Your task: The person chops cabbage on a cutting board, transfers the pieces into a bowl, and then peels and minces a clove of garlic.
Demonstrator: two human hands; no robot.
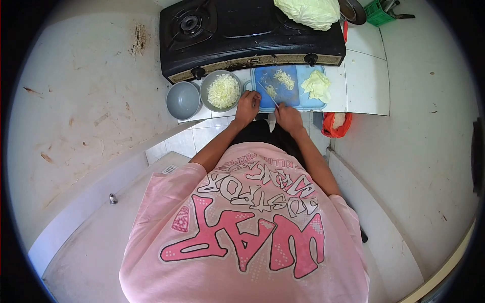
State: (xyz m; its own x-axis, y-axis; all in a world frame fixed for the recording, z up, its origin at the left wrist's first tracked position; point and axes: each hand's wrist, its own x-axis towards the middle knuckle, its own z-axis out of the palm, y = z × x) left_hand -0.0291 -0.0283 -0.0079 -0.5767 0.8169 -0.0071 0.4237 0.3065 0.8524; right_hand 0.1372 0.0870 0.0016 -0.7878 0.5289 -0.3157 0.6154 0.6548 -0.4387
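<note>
My right hand is wrapped round the handle of a knife, its blade pointing away and to the left over the blue cutting board. At the board's near left edge is my left hand, with its fingers curled together; whatever they hold, if anything, is too small to tell. Shredded cabbage lies in small heaps on the board, some beside the blade. A pale cabbage leaf rests on the board's right side. Left of the board, a grey bowl holds a mound of shredded cabbage.
A second grey bowl stands at the far left of the white tiled counter. Behind the board is a black gas stove with a cabbage on it. A red plastic bag sits below the counter. Walls close in on both sides.
</note>
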